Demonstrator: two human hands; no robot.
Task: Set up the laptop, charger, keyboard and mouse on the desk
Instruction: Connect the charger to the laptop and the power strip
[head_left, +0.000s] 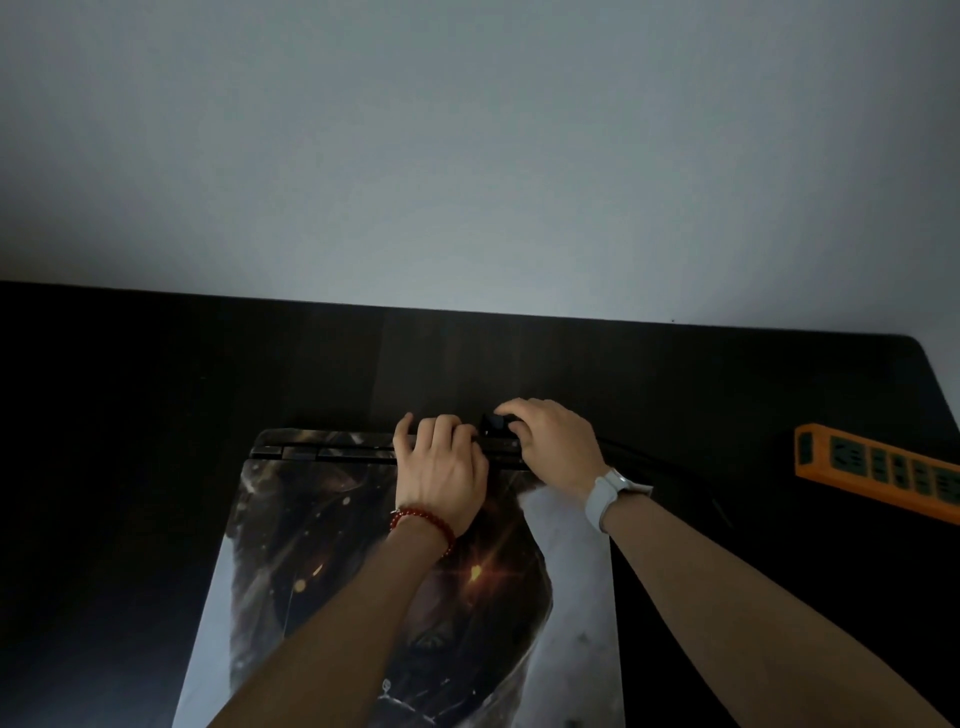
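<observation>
Dark-skinned laptop (363, 597) — closed, flat

left hand (441, 467) fingers curled, right hand (550, 441) pinching

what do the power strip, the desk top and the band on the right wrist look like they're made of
Power strip: orange casing around dark sockets, looks like moulded matte plastic. Desk: very dark with faint straight grain lines, probably wood laminate, though the dim light leaves it open. Wrist band: pale, smooth and dull, likely silicone or rubber.
</observation>
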